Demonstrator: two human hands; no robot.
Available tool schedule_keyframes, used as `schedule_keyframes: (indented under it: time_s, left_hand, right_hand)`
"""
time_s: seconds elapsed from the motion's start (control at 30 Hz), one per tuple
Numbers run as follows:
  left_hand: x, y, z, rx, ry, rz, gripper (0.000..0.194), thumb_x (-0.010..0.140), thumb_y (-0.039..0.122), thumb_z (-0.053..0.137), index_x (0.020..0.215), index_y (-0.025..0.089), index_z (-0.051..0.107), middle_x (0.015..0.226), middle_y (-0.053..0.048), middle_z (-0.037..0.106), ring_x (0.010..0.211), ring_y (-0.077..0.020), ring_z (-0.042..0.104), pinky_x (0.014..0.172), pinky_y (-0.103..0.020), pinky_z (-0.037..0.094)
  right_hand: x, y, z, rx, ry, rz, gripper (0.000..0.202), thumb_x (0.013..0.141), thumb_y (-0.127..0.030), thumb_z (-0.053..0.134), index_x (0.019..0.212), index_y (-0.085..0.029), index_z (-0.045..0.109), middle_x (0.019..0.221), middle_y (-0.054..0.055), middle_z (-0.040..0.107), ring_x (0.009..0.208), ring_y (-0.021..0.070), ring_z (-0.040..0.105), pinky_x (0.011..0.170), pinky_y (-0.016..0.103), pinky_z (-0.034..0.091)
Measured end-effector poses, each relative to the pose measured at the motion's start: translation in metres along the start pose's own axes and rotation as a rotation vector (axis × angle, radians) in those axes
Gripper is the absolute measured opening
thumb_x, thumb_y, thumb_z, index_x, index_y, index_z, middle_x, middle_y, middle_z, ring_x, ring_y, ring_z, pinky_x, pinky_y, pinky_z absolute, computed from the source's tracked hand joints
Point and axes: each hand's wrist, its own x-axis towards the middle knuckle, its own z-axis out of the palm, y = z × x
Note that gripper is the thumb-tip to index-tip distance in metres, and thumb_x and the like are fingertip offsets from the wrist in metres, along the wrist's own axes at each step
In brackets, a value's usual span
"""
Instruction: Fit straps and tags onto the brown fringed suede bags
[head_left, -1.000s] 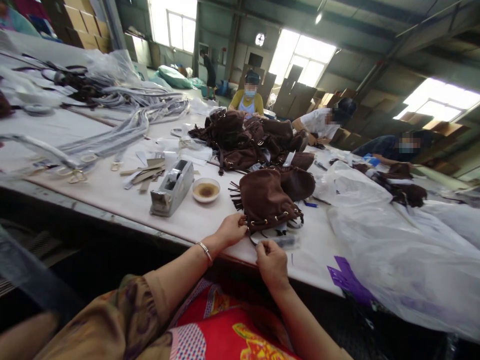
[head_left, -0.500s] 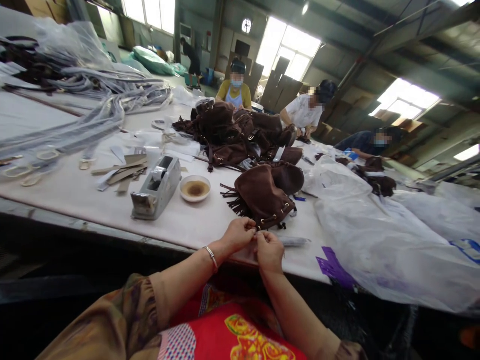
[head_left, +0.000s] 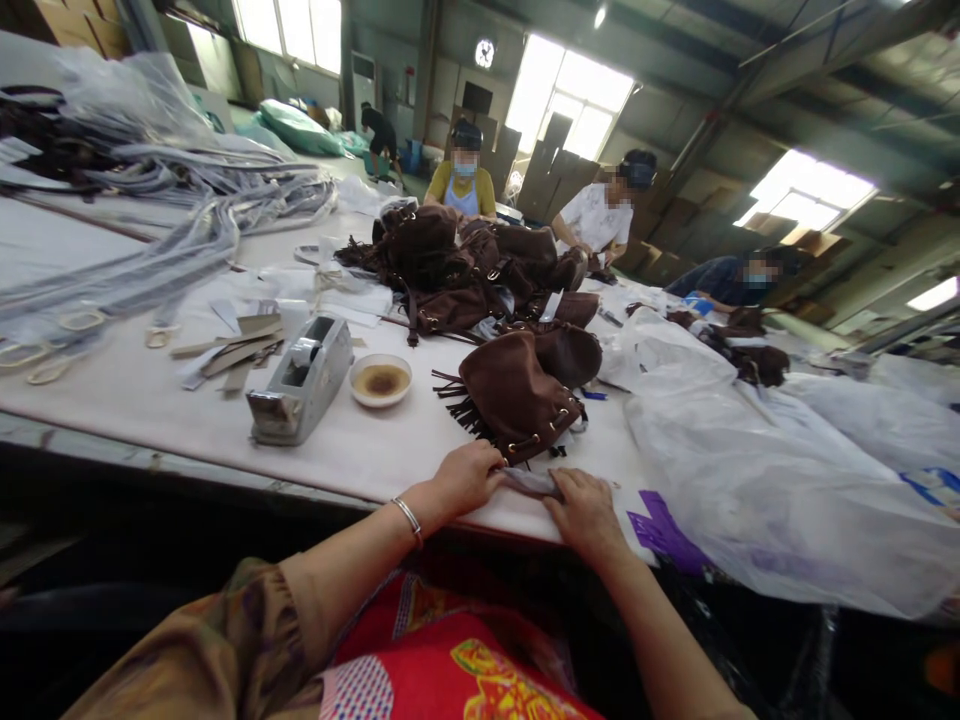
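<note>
A brown drawstring bag [head_left: 510, 390] with fringe and metal eyelets lies on the white table [head_left: 375, 455], its eyelet edge towards me. Just in front of it is a narrow grey, plastic-like strip [head_left: 532, 481]. My left hand [head_left: 471, 478] pinches the strip's left end, close to the bag's edge. The fingers of my right hand [head_left: 589, 505] are bent over its right end. A silver bangle circles my left wrist.
Left of the bag stand a shallow bowl [head_left: 381, 381] and a grey tape dispenser [head_left: 304, 380]. More brown bags [head_left: 465, 260] are heaped behind. Clear plastic sheeting [head_left: 750, 480] and a purple piece [head_left: 667, 530] lie right. Several people work beyond.
My right hand has moved right, away from my left hand, and onto the grey strip. The strip now stretches between both hands. My left hand has shifted slightly left.
</note>
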Motion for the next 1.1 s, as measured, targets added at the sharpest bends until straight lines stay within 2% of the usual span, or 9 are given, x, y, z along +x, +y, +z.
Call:
schedule_keyframes:
  time_s: [0.1,0.23,0.33,0.47,0.57,0.7,0.8,0.9,1.1]
  left_hand:
    - [0.008,-0.004,0.006,0.080,0.004,-0.017,0.017,0.090,0.020,0.052,0.087,0.018,0.069,0.090,-0.006,0.062,0.086,-0.0176,0.059,0.078,-0.027,0.048]
    - [0.004,0.002,0.009,0.202,0.131,-0.099,0.020,0.093,0.021,0.046,0.090,0.017,0.065,0.093,-0.008,0.061,0.086,-0.0193,0.059,0.079,-0.030,0.050]
    - [-0.010,0.021,0.008,0.227,0.206,0.006,0.024,0.093,0.017,0.041,0.105,0.017,0.062,0.106,-0.011,0.060,0.101,-0.0216,0.057,0.089,-0.032,0.049]
    - [-0.024,0.048,0.013,0.225,-0.077,0.320,0.027,0.095,0.023,0.045,0.118,0.019,0.057,0.107,-0.009,0.062,0.094,-0.0209,0.060,0.082,-0.031,0.050]
    - [-0.024,0.053,0.022,0.349,-0.182,0.243,0.017,0.095,0.026,0.047,0.100,0.018,0.061,0.089,-0.006,0.063,0.074,-0.0191,0.059,0.065,-0.029,0.048]
    - [-0.024,0.047,0.031,0.435,-0.120,0.091,0.018,0.093,0.020,0.045,0.085,0.018,0.061,0.084,-0.006,0.060,0.069,-0.0173,0.057,0.061,-0.028,0.044]
    - [-0.028,0.046,0.031,0.422,-0.055,0.020,0.020,0.093,0.020,0.043,0.083,0.018,0.061,0.084,-0.006,0.059,0.070,-0.0175,0.057,0.062,-0.029,0.043]
    - [-0.032,0.046,0.029,0.438,-0.096,0.055,0.019,0.093,0.019,0.044,0.082,0.018,0.060,0.083,-0.005,0.059,0.068,-0.0170,0.055,0.060,-0.028,0.040]
    - [-0.039,0.035,0.010,0.477,-0.247,0.302,0.010,0.088,0.017,0.051,0.088,0.020,0.061,0.081,-0.002,0.058,0.070,-0.0164,0.052,0.058,-0.028,0.035]
  right_hand:
    - [-0.008,-0.009,0.000,-0.038,-0.013,-0.008,0.013,0.085,-0.016,0.058,0.092,-0.018,0.069,0.085,0.006,0.067,0.085,0.0223,0.058,0.079,0.033,0.036]
    - [-0.021,-0.036,-0.003,-0.026,-0.006,-0.097,0.013,0.087,-0.013,0.056,0.079,-0.020,0.064,0.077,0.005,0.062,0.074,0.0198,0.053,0.071,0.032,0.033]
    - [-0.026,-0.049,-0.001,-0.013,0.032,-0.088,0.017,0.088,-0.010,0.054,0.077,-0.019,0.062,0.076,0.005,0.061,0.071,0.0197,0.051,0.069,0.032,0.032]
    - [-0.026,-0.046,0.000,0.052,0.083,-0.174,0.017,0.091,-0.011,0.051,0.084,-0.017,0.065,0.079,0.006,0.062,0.075,0.0206,0.052,0.073,0.033,0.036]
    - [-0.033,-0.037,-0.006,0.122,0.175,-0.173,0.017,0.094,-0.015,0.049,0.097,-0.017,0.067,0.095,0.010,0.067,0.089,0.0231,0.057,0.083,0.036,0.039]
    - [-0.057,-0.031,-0.011,0.267,0.304,0.100,0.021,0.098,-0.026,0.048,0.097,-0.017,0.068,0.091,0.010,0.069,0.086,0.0223,0.061,0.081,0.034,0.041]
    - [-0.069,-0.036,-0.008,0.469,0.086,0.290,0.035,0.099,-0.039,0.047,0.075,-0.020,0.066,0.070,0.004,0.066,0.065,0.0180,0.060,0.066,0.029,0.039]
    - [-0.061,-0.040,-0.005,0.575,-0.137,0.462,0.050,0.099,-0.050,0.040,0.065,-0.021,0.062,0.062,0.003,0.064,0.060,0.0173,0.058,0.059,0.028,0.036]
    - [-0.015,-0.030,-0.015,0.403,-0.252,0.597,0.047,0.093,-0.057,0.045,0.080,-0.019,0.068,0.079,0.011,0.072,0.081,0.0255,0.065,0.068,0.032,0.039]
